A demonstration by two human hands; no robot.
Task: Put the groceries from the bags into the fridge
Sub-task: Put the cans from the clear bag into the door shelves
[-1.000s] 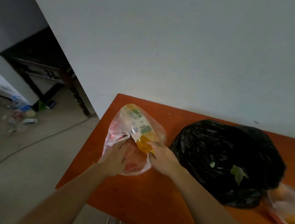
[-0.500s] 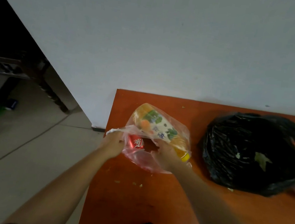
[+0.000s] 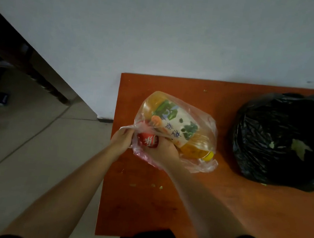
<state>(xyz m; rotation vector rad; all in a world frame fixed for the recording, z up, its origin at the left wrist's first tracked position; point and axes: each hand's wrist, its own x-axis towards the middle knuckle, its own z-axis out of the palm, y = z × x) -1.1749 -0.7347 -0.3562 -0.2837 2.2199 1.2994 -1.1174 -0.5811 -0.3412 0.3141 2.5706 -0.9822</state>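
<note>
Head view: left hand [image 3: 121, 140] pinches bag handle [image 3: 131, 129]; right hand [image 3: 165, 152] grips red can [image 3: 148, 140].

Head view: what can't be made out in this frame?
- Black plastic bag: opaque, contents hidden; right side cut off by frame edge.
- Red can in the clear plastic bag: mostly covered by right hand.
- Fridge: outside the head view.

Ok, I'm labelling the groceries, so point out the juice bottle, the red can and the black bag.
juice bottle [image 3: 175, 123], head view, on its label, seen through the clear bag [image 3: 204, 165].
red can [image 3: 148, 140], head view, on its printed side.
black bag [image 3: 280, 138], head view, on its crumpled top.
</note>
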